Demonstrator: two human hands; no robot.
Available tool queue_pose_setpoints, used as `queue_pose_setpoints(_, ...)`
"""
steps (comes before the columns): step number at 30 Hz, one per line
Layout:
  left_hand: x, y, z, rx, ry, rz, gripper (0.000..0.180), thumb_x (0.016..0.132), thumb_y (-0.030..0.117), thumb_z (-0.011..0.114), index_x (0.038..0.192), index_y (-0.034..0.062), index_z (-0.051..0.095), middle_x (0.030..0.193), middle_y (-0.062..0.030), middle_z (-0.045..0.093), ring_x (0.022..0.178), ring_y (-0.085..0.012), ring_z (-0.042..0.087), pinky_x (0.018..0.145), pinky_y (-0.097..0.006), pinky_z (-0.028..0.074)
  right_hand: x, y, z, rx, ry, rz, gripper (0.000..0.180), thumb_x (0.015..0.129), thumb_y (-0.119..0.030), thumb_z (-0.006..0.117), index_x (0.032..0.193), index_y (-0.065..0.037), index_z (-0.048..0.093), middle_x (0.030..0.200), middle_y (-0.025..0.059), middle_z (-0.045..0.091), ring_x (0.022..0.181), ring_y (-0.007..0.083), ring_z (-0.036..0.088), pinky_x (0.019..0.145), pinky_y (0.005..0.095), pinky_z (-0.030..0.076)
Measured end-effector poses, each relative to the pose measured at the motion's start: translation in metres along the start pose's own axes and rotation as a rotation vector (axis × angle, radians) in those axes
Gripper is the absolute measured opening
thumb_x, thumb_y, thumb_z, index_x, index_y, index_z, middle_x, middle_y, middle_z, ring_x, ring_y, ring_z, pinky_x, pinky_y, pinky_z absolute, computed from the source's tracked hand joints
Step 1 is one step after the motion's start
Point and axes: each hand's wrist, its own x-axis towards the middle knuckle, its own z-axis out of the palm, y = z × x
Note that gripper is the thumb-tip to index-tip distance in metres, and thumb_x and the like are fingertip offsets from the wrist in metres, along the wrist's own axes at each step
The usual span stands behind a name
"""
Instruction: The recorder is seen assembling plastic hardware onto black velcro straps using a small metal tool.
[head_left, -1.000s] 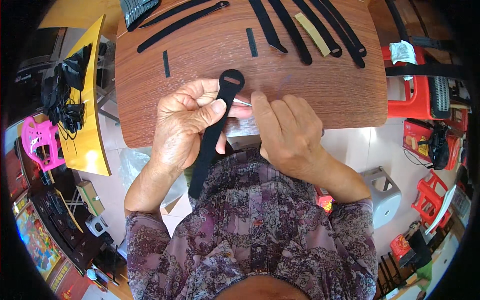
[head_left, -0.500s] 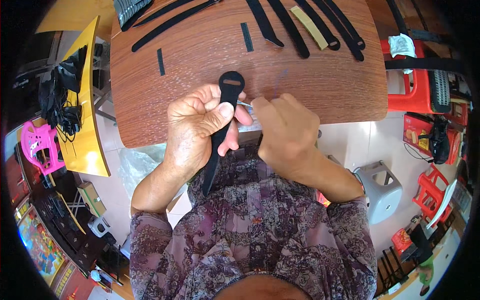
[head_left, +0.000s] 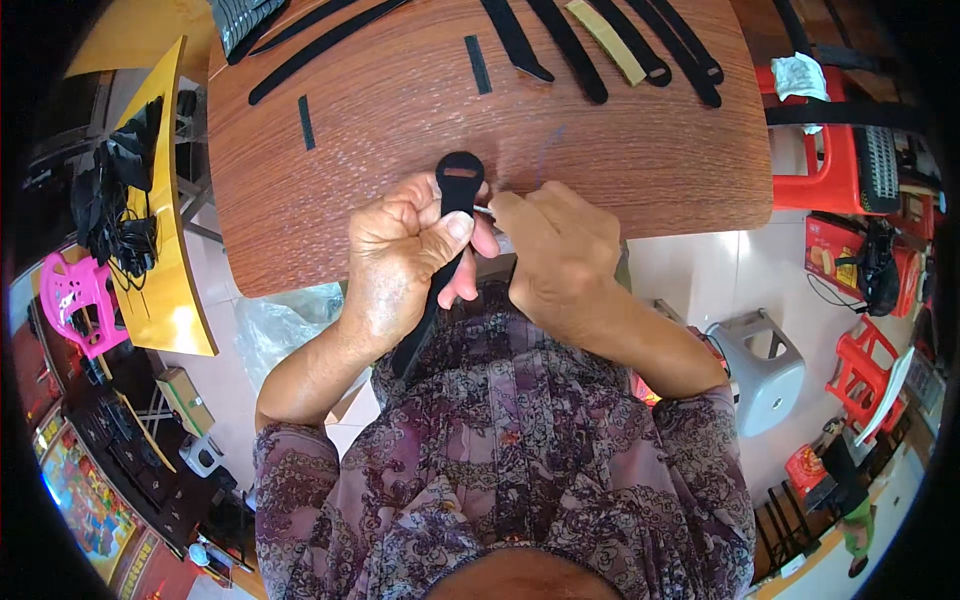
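Observation:
My left hand (head_left: 385,255) pinches a black fabric strap (head_left: 457,197) between thumb and fingers, just over the near table edge. The strap's rounded, slotted head points up, while its tail hangs down past my wrist toward my lap. Close on its right, my right hand (head_left: 565,245) is closed in a fist, knuckles up. A thin, pale sliver (head_left: 484,209) shows between that fist and the strap; its kind cannot be made out, and my fingers hide most of it.
More black straps (head_left: 570,50) lie along the far side of the wooden table (head_left: 380,180), beside a tan strip (head_left: 606,42). Two short dark strips (head_left: 306,122) lie nearer. A yellow table (head_left: 165,290) stands left, a red stool (head_left: 820,165) and grey stool (head_left: 765,380) right.
Both hands have shifted slightly, and my right hand has come a little closer to the strap. The view has moved a little over the table. My left hand keeps its pinch.

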Motion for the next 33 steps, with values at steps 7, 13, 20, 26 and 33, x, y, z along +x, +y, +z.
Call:
queue_pose_setpoints(7,0.003,0.001,0.000,-0.063,-0.048,0.000,0.020,0.090,0.006,0.049,0.103,-0.0081,0.050,0.074,-0.0138,0.061,0.042,-0.0104,0.050,0.034,-0.018,0.035,0.003,0.003,-0.003,0.396,-0.091,0.266,0.014,0.068,-0.007,0.062,0.064,-0.006,0.049,0.056,0.0055,0.047,0.050,0.0217,0.050,0.042,0.0338,0.039)
queue_pose_setpoints(13,0.007,0.004,0.002,-0.101,-0.085,-0.024,0.022,0.089,0.006,0.050,0.106,-0.0092,0.050,0.074,-0.0144,0.061,0.042,-0.0121,0.051,0.033,-0.019,0.035,0.008,-0.002,-0.008,-0.095,0.041,-0.052,0.008,0.067,-0.006,0.062,0.073,-0.006,0.057,0.056,0.0059,0.048,0.051,0.0228,0.052,0.043,0.0358,0.040)
queue_pose_setpoints(20,0.009,0.005,-0.009,-0.236,-0.088,-0.113,0.023,0.083,0.001,0.057,0.103,-0.0096,0.051,0.072,-0.0171,0.061,0.048,-0.0181,0.058,0.035,-0.023,0.042,0.009,0.005,-0.022,0.085,-0.239,0.073,0.034,0.067,0.008,0.057,0.098,-0.003,0.061,0.063,0.0103,0.053,0.058,0.0264,0.054,0.050,0.0348,0.042)
queue_pose_setpoints(26,0.005,0.006,-0.007,-0.171,-0.001,-0.088,0.017,0.085,0.007,0.057,0.094,-0.0073,0.055,0.073,-0.0163,0.062,0.050,-0.0160,0.059,0.038,-0.022,0.044,0.008,0.006,-0.023,0.042,-0.139,0.073,0.029,0.065,0.009,0.056,0.093,-0.001,0.059,0.068,0.0102,0.055,0.060,0.0271,0.055,0.053,0.0355,0.044)
queue_pose_setpoints(33,0.001,0.012,-0.011,-0.040,-0.030,-0.122,0.014,0.084,0.008,0.060,0.083,-0.0060,0.059,0.058,-0.0097,0.058,0.036,-0.0081,0.043,0.031,-0.018,0.029,0.011,0.001,-0.031,-0.191,-0.228,-0.128,0.028,0.063,0.008,0.053,0.090,0.000,0.056,0.073,0.0107,0.056,0.061,0.0264,0.055,0.049,0.0337,0.043)
